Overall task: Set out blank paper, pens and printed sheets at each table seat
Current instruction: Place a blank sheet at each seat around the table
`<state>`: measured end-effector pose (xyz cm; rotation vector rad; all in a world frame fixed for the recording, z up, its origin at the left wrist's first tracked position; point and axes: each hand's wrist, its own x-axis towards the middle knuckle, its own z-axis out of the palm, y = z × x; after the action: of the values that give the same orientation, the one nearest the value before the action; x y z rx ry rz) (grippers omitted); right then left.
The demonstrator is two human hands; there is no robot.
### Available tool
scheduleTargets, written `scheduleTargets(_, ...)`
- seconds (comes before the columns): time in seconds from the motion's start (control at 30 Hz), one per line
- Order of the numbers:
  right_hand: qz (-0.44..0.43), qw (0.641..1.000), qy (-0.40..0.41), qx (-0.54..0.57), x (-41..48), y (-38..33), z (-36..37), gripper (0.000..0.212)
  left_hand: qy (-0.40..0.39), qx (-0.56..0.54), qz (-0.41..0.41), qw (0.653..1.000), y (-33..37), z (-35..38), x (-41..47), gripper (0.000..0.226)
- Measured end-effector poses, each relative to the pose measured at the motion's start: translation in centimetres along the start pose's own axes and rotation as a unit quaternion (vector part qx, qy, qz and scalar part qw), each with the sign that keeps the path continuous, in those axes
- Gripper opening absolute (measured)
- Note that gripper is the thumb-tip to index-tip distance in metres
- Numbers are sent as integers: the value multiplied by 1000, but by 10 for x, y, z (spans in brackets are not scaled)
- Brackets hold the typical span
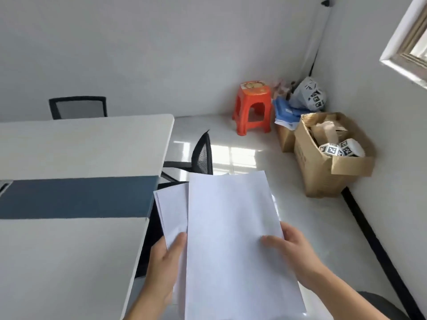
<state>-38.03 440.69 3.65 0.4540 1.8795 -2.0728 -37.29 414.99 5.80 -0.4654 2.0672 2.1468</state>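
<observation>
Beside white table [69, 262] | left hand [165, 262] fingers [179, 241] clamp thin paper stack [173, 209] | right hand [293, 250] fingers [270, 240] clamp smooth sheet [231, 227]

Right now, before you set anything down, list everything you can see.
paper sheets: several, white, held beyond the table's right end
table: one, white with dark blue strip, left
office chairs: two, black, one at table's right end, one at far side
stool: one, orange-red, by far wall
cardboard boxes: two, brown, right corner
marker cubes: a few, black-and-white, in nearer box
left hand: pinches left sheets
right hand: pinches front sheet
</observation>
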Motion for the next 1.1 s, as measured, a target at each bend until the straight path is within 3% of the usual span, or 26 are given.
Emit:
scheduleTargets(0.2, 7, 996, -57, -68, 105, -37, 20, 8, 84, -32, -2, 996, 8, -7, 66, 27)
scheduleTargets(0.47, -3, 982, -92, -165, 238, -101, 63, 18, 173, -61, -3, 983, 53, -15, 158, 23)
scheduleTargets(0.57, 17, 972, -140, -185, 284, -115, 89, 20, 212, -56, -2, 976, 68, -25, 174, 24)
scheduleTargets(0.77, 12, 942, -225, -251, 391, -130, 164, 12, 356, -114, -52, 926, 73, -43, 200, 19)
scheduleTargets(1.03, 20, 879, -296, -372, 539, -119, 270, 24, 532, -187, -104, 819, 88, -20, 250, 17)
scheduleTargets(1.1, 33, 871, -300, -388, 566, -112, 298, 18, 563, -205, -109, 793, 92, -7, 256, 17)
